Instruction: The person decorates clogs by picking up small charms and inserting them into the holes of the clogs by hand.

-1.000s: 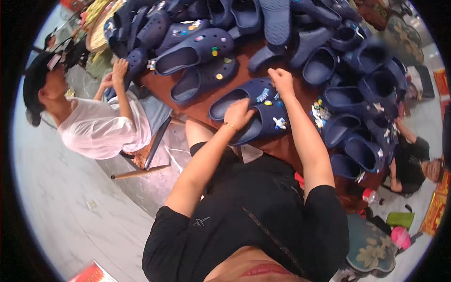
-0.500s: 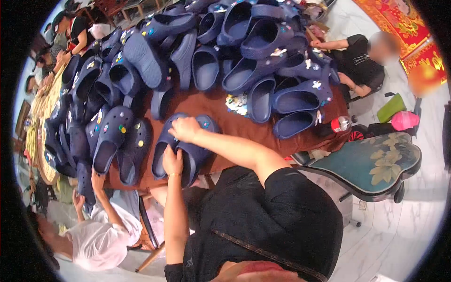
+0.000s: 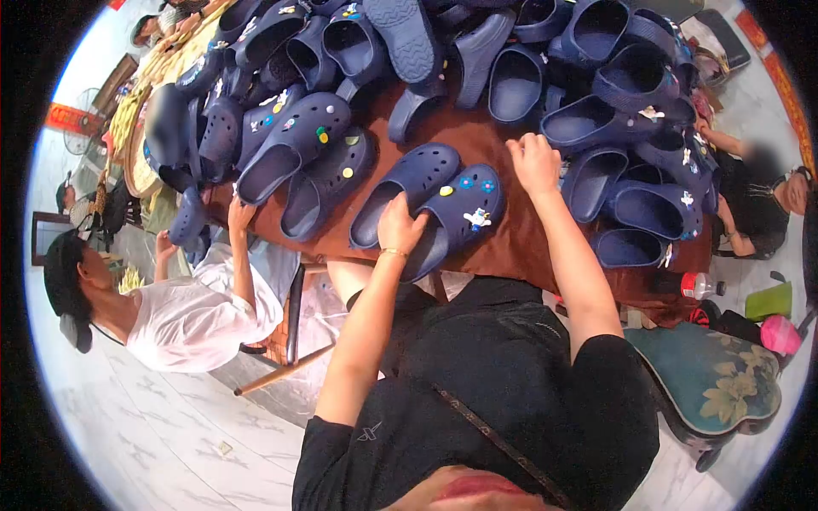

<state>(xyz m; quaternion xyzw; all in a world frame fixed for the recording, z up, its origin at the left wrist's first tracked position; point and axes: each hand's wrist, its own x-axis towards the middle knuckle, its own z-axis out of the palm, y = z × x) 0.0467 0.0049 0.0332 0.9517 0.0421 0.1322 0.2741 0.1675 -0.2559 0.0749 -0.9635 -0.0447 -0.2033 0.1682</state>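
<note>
My left hand [image 3: 402,226] grips the pair of clogs [image 3: 436,203] where their inner sides meet, at the foot openings; how deep my fingertips reach is hidden. My right hand [image 3: 535,162] is off the shoes, raised just beside them with its fingers curled, and I can't tell whether anything sits in it. The pair lies on the brown tablecloth [image 3: 524,243], at the edge nearest me, toes pointing away.

To steady them well, I reckon my left should pinch both inner walls firmly, so neither shoe slides or twists, and my right should come at them from the toe side, clear of the charms.

Both are navy, with round holes over the toes. The left clog [image 3: 430,166] shows no charms from here; the right clog [image 3: 460,209] carries 2 blue flower charms [image 3: 487,186], 1 yellow charm [image 3: 446,192] and 1 white figure [image 3: 478,220], its details too small to read.
</note>
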